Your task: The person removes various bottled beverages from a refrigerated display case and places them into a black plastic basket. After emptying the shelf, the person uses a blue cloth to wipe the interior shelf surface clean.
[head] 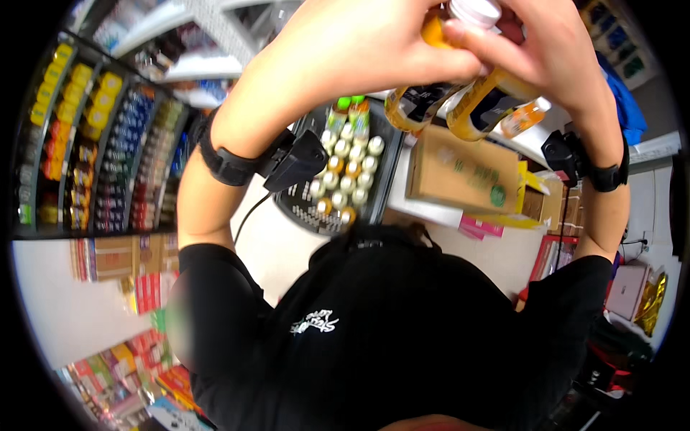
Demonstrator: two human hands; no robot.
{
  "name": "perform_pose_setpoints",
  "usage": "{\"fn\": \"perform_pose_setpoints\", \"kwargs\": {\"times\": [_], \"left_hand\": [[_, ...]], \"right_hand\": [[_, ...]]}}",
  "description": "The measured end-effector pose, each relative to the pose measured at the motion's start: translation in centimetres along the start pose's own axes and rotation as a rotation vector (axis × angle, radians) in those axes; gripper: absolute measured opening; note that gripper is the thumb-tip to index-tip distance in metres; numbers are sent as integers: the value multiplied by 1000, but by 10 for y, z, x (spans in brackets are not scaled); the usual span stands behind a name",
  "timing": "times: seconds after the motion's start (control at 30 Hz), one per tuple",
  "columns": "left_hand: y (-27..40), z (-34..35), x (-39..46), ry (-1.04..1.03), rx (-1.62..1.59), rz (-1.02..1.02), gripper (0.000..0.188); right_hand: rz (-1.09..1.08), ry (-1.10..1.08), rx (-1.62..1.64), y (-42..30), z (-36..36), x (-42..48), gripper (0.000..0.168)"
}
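Observation:
Both my hands are raised and close together at the top of the view. My left hand (401, 51) grips a bottle of orange drink (418, 108) with a dark label. My right hand (539, 51) is closed around a second such bottle (480, 110), its thumb reaching across towards my left hand. Between the hands shows a white bottle cap (475, 12); which bottle it belongs to is unclear. Most fingertips are hidden behind the bottles. Black straps with small devices sit on both forearms.
Below the hands, a black crate (302, 215) holds several capped bottles (347, 172). Right of it lies a cardboard box (463, 169), with a smaller orange bottle (525, 117) beyond. Stocked drink shelves (102, 140) stand at left. Cartons (124, 256) are stacked beneath them.

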State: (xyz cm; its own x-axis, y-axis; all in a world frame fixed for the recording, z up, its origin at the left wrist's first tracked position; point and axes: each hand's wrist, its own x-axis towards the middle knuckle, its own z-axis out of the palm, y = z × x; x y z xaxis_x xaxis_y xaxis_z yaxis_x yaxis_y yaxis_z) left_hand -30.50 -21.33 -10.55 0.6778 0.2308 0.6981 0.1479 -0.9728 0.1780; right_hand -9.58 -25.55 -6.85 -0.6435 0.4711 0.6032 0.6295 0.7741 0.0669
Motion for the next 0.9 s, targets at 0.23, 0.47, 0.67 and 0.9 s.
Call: {"fn": "perform_pose_setpoints", "kwargs": {"times": [0.23, 0.47, 0.67, 0.9], "left_hand": [[-60, 37, -172, -100, -252, -369, 37], [-91, 113, -301, -129, -334, -707, 42], [-95, 180, -376, -28, -475, -840, 38], [-107, 223, -408, -90, -471, -923, 30]], "right_hand": [[132, -98, 91, -51, 184, -23, 31], [384, -160, 227, -89, 334, -86, 37], [510, -270, 341, -110, 401, -139, 35], [571, -231, 281, -102, 421, -158, 28]]}}
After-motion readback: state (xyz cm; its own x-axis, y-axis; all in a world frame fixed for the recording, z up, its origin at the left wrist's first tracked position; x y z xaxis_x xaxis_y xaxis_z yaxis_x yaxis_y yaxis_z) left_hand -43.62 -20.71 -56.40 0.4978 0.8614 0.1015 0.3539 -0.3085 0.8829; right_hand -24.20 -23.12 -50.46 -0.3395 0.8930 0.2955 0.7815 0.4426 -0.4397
